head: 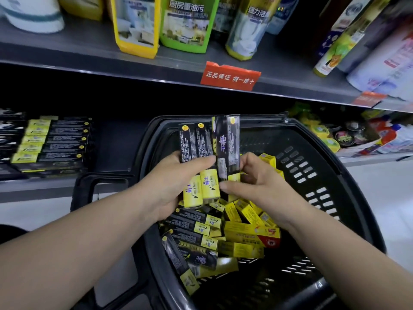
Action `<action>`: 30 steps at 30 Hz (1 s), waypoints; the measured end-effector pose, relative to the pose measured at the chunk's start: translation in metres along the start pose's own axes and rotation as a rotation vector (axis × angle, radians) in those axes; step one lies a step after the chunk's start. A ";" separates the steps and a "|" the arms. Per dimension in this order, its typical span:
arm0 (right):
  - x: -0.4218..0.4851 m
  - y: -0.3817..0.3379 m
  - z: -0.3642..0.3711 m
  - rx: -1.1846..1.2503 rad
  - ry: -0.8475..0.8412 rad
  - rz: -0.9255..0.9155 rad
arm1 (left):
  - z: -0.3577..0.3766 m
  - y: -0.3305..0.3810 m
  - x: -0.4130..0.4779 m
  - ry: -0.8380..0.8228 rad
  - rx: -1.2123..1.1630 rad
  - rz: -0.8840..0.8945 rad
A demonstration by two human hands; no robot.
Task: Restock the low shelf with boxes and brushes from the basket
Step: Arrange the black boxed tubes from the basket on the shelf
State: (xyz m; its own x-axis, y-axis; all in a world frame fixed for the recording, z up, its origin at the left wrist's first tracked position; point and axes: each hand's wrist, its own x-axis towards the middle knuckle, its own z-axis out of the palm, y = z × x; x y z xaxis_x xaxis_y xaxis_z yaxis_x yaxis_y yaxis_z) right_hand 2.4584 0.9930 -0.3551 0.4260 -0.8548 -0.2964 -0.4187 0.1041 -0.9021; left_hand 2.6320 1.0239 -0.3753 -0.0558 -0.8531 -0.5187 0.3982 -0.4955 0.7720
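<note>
Basket (324,198), black plastic with slotted walls, sits in front of the low shelf (55,184) and holds a loose heap of black-and-yellow boxes (201,233), plus a wider yellow box with a red end (250,233). Left hand (176,182) is raised over the basket, grip clamped on two upright boxes (196,142), thumb laid across their fronts, yellow ends down. Right hand (257,186) is just beside it, grip closed on two taller black boxes (225,139) that touch the left-hand pair, so the four stand as one fan. On the low shelf, left of the basket, stocked boxes (55,144) of the same kind lie flat in a neat stack. Upper shelf (134,63) carries cleaner bottles, one of them green (185,23), and a red tag (230,76) on its front edge.
</note>
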 end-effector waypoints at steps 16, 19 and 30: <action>0.079 -0.089 0.100 0.102 -0.406 0.000 | -0.140 0.051 -0.057 -0.069 0.161 -0.003; 0.099 -0.101 0.130 0.056 -0.366 0.021 | -0.178 0.059 -0.065 0.012 0.192 -0.052; 0.201 -0.087 0.209 -0.355 -0.108 -0.009 | -0.288 0.041 -0.051 0.705 -0.004 0.105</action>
State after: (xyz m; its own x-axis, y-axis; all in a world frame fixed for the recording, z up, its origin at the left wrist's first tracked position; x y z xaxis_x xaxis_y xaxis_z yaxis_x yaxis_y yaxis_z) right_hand 2.7482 0.9186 -0.4012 0.5057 -0.7941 -0.3373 -0.6586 -0.1028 -0.7454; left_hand 2.9148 1.0937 -0.4227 0.5884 -0.5866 -0.5566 0.3720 -0.4147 0.8304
